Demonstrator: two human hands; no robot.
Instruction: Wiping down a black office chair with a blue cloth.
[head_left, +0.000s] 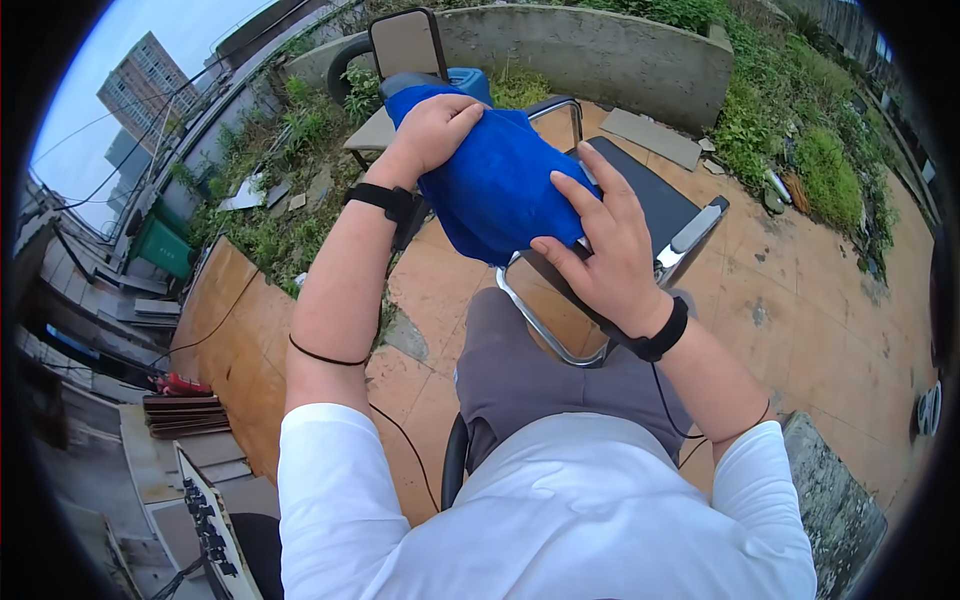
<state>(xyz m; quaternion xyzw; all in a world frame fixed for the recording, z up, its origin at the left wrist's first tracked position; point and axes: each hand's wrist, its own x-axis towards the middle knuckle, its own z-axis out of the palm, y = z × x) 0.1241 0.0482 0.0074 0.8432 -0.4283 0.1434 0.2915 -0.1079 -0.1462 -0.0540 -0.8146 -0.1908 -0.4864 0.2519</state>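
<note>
A bright blue cloth point(505, 185) is stretched out in front of me, its surface lightly creased. A rounded dark grey end point(402, 82) shows past its far left edge; what that belongs to is hidden under the cloth. My left hand point(437, 128) is closed over the cloth's upper left part, thumb pointing right. At the cloth's right edge, my right hand point(610, 240) is open with fingers spread, the tips of thumb and fingers touching the cloth. Just beyond and below the cloth stands a chair with a black seat point(640, 190) and chrome arms.
A beige-backed chair point(408, 45) stands farther off, with a blue container point(470, 84) beside it. A low concrete wall point(620, 65) curves behind. A flat board point(652, 138) lies on the tiles. At lower right is a stone slab point(832, 500); a wooden sheet point(225, 340) leans left.
</note>
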